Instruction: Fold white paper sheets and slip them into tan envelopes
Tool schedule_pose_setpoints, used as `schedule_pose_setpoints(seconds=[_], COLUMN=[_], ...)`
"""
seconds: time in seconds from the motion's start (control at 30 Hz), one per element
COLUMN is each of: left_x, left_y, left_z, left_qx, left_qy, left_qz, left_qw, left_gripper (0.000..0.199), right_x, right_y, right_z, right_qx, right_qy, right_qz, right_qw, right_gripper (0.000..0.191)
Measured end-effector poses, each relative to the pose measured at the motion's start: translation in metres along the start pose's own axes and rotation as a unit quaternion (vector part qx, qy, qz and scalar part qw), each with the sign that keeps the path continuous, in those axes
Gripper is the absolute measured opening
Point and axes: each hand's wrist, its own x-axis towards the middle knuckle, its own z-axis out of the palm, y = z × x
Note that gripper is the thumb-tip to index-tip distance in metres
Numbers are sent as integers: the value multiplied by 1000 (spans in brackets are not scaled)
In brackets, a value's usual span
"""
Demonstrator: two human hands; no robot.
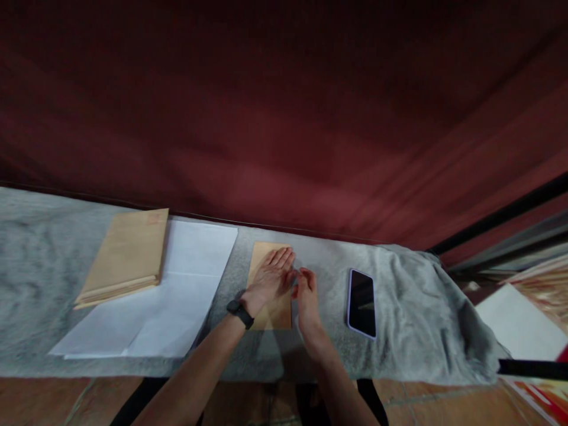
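Note:
A single brown envelope point(279, 313) lies on the grey cloth, partly covered by my hands. My left hand point(270, 277), with a black watch on its wrist, rests flat on the envelope with its fingers stretched out. Beside it, at the envelope's right edge, my right hand point(306, 291) has its fingers bent and pressed together; what they hold, if anything, is too small to make out. To the left, a stack of brown envelopes point(126, 251) sits on top of white paper sheets point(190, 272).
A phone point(361, 303) in a purple case lies right of my hands. The grey cloth point(412, 313) is rumpled at its right end. A dark red curtain point(275, 130) stands behind the far edge. White board point(523, 319) and dark bars are at the far right.

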Motion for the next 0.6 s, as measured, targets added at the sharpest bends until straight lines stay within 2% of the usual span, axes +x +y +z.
schedule_pose_setpoints(seconds=[0.07,0.13,0.4,0.6], left_x=[-7,-14,-41,-55], left_y=[2,3,10,19], left_z=[2,5,1,-6], left_qx=[1,8,72,61], left_qy=[-2,-3,-40,-37], left_qz=[13,28,61,80], left_qw=[1000,1000,995,994], left_gripper=[55,56,60,61], right_x=[2,2,0,1], right_y=[-6,-14,-30,-31], right_z=[-3,-5,-19,-24], right_qx=[66,106,166,164], right_qy=[53,77,92,71], right_qz=[80,118,129,118], right_qw=[993,984,973,977], right_gripper=[35,34,28,26])
